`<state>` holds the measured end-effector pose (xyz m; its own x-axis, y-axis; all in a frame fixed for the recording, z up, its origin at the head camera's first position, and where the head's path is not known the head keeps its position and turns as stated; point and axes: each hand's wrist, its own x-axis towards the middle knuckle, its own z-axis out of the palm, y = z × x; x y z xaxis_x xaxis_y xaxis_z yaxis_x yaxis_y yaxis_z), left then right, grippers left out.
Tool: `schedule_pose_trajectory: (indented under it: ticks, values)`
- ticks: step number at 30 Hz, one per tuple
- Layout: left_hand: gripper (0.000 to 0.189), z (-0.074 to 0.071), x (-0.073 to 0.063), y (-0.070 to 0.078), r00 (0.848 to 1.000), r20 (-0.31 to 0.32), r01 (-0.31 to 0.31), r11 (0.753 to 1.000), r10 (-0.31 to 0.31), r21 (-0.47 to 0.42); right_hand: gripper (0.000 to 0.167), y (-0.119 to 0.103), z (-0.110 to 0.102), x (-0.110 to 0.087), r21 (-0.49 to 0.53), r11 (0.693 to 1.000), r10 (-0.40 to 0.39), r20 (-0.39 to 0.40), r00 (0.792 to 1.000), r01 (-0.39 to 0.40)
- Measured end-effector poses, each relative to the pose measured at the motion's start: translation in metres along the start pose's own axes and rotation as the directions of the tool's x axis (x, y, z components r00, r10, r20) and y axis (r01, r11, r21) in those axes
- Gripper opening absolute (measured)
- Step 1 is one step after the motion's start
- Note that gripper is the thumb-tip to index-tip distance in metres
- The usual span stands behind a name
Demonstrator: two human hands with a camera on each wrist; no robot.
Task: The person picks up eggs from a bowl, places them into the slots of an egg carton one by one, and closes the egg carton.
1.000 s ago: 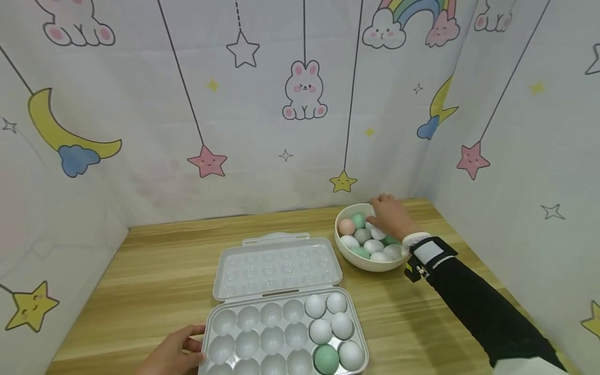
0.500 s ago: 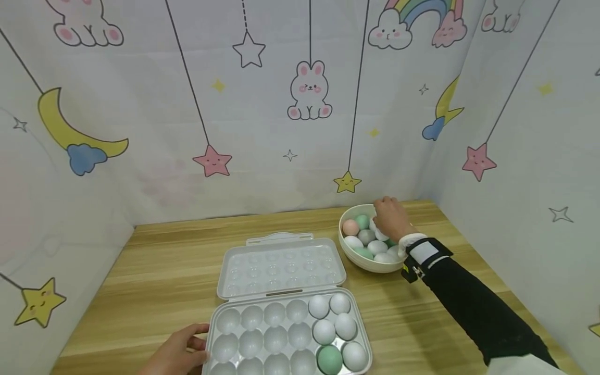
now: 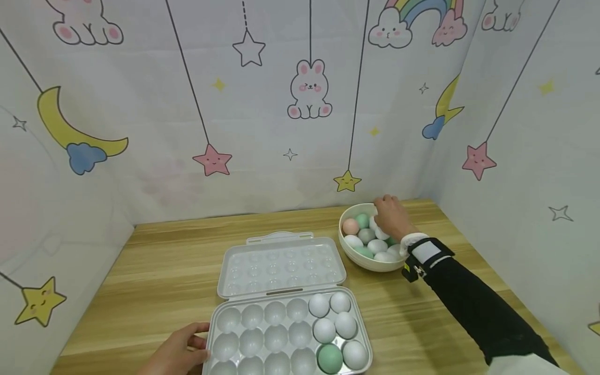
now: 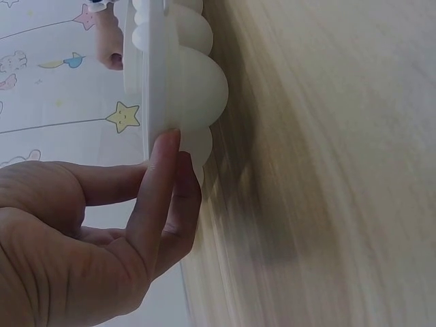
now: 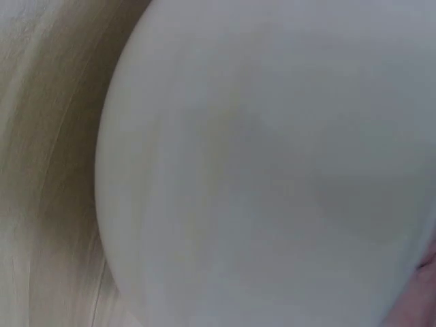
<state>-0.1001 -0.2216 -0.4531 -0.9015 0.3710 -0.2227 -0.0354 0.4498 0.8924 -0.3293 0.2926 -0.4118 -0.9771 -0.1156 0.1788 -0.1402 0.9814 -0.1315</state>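
White rim (image 4: 157, 75) sits pinched between the curled fingers of the left hand (image 3: 174, 348), at the left side of the carton (image 3: 275, 338), a hold likely meant to steady it, since it looks light enough to skid. Fingers of the right hand (image 3: 392, 216) bend down into the bowl (image 3: 370, 265) at its far right side. Their tips are hidden, so I cannot tell whether they grasp anything; a white egg (image 3: 382, 234) shows just beside that hand.

Around it lie more, a pink egg (image 3: 350, 226) and a grey egg (image 3: 366, 236) among them. The bowl's curved wall presumably keeps them from rolling across the table (image 3: 154, 271); it stands near the far right corner, just beside the lid (image 3: 281, 265), within easy reach of the right arm (image 3: 478, 302).

The carton lies nearer the middle, between the table's left and right edges, its lid folded back toward the far edge so that the cups lie uncovered. Five white eggs (image 3: 346, 325) and a green egg (image 3: 330, 359) fill the two columns at its right side; those are nearest the bowl, which probably explains the choice, and the bare columns leave the left side free for gripping
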Motion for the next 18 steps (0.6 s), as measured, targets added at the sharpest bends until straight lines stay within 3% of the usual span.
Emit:
schedule_pose_trajectory:
  ticks: [9,15,18]
  values:
    - [0.052,0.005,-0.002,0.007,0.998,0.005,0.067,0.989,-0.067,-0.129,0.037,-0.005,-0.017,-0.007,0.131,0.991,-0.011,-0.058,0.998,0.018]
    - [0.053,0.004,-0.001,0.002,0.998,0.011,0.064,0.991,-0.063,-0.120,0.039,-0.013,-0.035,-0.014,0.206,0.978,-0.020,-0.116,0.993,0.044]
    - [0.052,0.002,0.000,0.001,0.999,0.010,0.036,0.997,-0.036,-0.064,0.040,-0.018,-0.046,-0.017,0.239,0.970,-0.008,-0.136,0.991,0.041]
